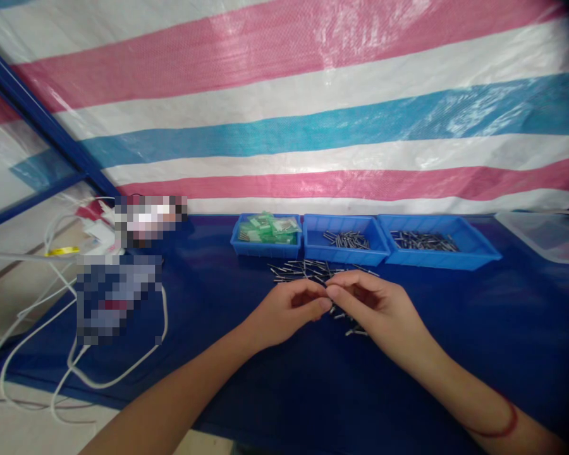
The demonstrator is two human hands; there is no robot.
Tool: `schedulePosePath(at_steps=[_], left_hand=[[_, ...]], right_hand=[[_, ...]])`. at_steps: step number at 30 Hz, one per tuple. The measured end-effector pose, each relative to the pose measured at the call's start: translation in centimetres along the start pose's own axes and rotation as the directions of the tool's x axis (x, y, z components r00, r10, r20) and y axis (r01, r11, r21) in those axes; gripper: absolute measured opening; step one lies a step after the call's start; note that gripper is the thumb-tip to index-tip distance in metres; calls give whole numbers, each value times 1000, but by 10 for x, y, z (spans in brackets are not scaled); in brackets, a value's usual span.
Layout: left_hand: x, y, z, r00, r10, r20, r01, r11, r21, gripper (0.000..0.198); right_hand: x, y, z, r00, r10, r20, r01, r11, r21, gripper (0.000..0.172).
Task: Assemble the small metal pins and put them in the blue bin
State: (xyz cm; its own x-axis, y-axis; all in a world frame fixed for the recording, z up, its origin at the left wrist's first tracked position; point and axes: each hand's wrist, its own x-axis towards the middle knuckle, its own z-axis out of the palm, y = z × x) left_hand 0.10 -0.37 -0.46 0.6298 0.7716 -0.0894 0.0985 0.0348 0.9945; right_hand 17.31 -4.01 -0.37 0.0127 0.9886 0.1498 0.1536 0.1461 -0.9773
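Note:
My left hand (299,308) and my right hand (370,302) meet fingertip to fingertip over the middle of the dark blue table (284,385). Both are closed in a pinch, thumb against fingers. Whatever lies between the fingertips is hidden or too small to make out. Behind and below the hands spreads a loose pile of thin dark and silver metal pins (303,270). A few more short metal pieces (355,330) show under my right hand. A red band (508,422) circles my right wrist.
Along the back stand three blue bins: one with green-and-clear plastic packets (270,229), one with short metal pieces (348,240), one with dark metal pieces (424,241). A clear plastic container (545,237) sits far right. White cables (118,379) and blurred-out items crowd the left. A striped sheet (313,133) hangs behind.

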Motion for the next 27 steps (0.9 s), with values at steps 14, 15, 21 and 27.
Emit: schedulePosePath(at_steps=[14, 15, 21, 27], left_hand=[[-2, 2, 3, 998, 41, -50, -38, 998, 55, 24], [-2, 3, 3, 997, 56, -61, -53, 997, 54, 23], [-2, 7, 0, 969, 132, -209, -117, 990, 80, 20], [-5, 10, -3, 960, 186, -208, -127, 955, 268, 27]], right_hand=[[-5, -4, -2, 994, -88, 62, 94, 990, -103, 14], [-5, -5, -2, 993, -98, 62, 105, 988, -112, 14], [-2, -4, -5, 993, -111, 27, 114, 978, -175, 15], [1, -1, -3, 991, -100, 92, 121, 957, -263, 18]])
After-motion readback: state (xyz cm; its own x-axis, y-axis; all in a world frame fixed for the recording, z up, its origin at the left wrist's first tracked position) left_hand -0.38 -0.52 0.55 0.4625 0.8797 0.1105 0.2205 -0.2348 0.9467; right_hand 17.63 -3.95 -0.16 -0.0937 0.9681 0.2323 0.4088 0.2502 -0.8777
